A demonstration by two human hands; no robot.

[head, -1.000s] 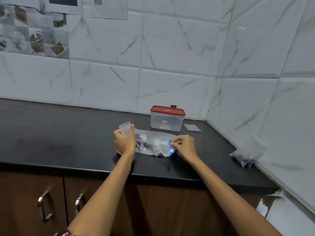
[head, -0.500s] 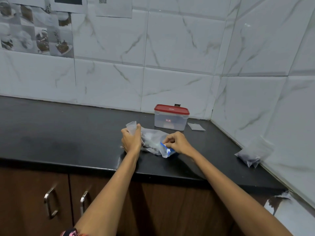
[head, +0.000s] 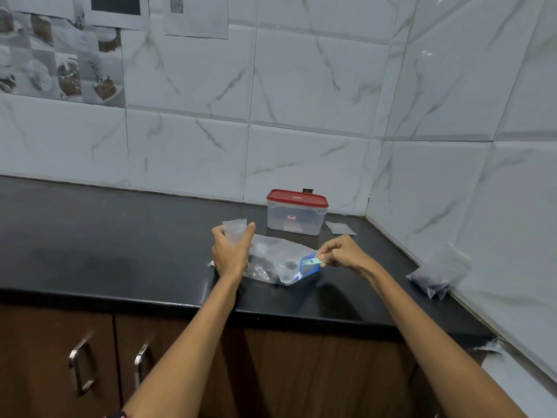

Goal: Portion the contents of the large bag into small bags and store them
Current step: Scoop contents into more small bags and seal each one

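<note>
Since half a second ago my right hand (head: 340, 254) has drawn the blue-edged mouth of the large bag (head: 277, 263) up and toward itself, so that end now stands lifted off the black counter (head: 120, 251); my left hand (head: 230, 254) has barely shifted. The right hand's fingers are curled, pinching the blue strip at the bag's opening. The left hand grips a small bag (head: 235, 230) upright, its open end sticking up above the fingers, thumb on one side and fingers on the other.

I count one large bag, lying between my two hands with its long axis running from the left hand to the right, mouth toward the right hand. Small bags: three that I can make out, namely the one in my left hand, a flat one (head: 340, 228) beyond my right hand, and a filled dark one (head: 437, 276) well off to the right hand's outer side, leaning on the wall. One red-lidded container (head: 297, 214) stands just beyond the large bag.
</note>
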